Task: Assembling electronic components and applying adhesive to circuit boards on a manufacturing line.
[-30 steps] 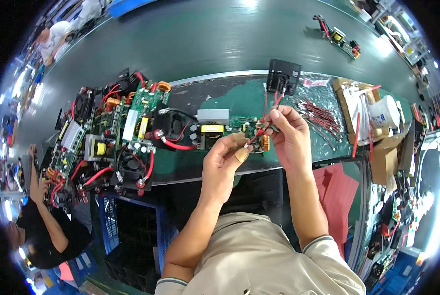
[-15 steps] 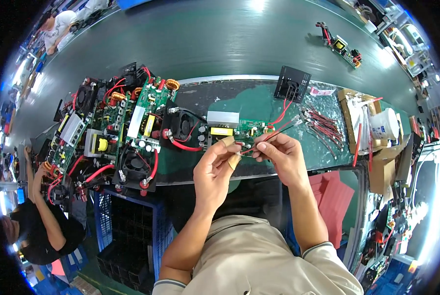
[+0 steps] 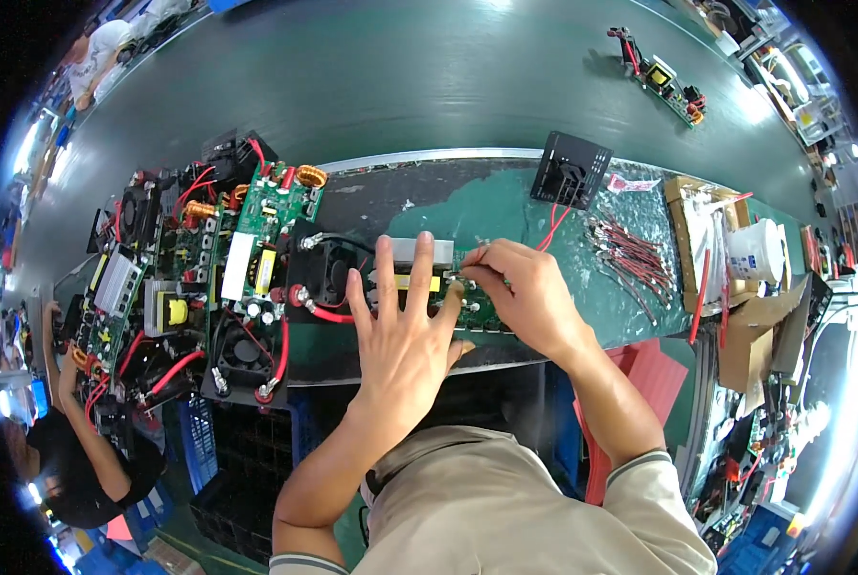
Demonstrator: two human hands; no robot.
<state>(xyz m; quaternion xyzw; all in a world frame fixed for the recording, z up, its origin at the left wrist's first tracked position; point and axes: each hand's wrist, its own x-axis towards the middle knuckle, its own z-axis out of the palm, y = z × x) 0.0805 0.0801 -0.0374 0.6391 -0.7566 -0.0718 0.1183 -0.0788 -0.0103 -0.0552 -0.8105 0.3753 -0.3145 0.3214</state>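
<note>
A green circuit board [image 3: 484, 312] with a silver heatsink [image 3: 440, 251] and a yellow-wrapped transformer lies at the bench's front, partly hidden by my hands. My left hand [image 3: 397, 340] spreads its fingers wide over the board, palm down, with tan finger covers on two digits. Over the board's right half, my right hand [image 3: 534, 295] is closed in a pinch; what its fingertips hold is hidden. A black fan unit [image 3: 328, 273] with a thick red cable sits left of my left hand. Red wires run from behind my right hand to a black square panel [image 3: 571, 171].
More boards with fans [image 3: 247, 345] crowd the bench's left. A bundle of red and black wires [image 3: 637, 251] lies at right, beside a cardboard box [image 3: 683, 216] and white tub [image 3: 756, 251]. Another board [image 3: 661, 79] rests on the far green surface. A co-worker's arm [image 3: 93, 431] reaches in at left.
My hands held a thin red and black wire above the board. Now the left hand has opened out over the board, and the right has moved left and down to it.
</note>
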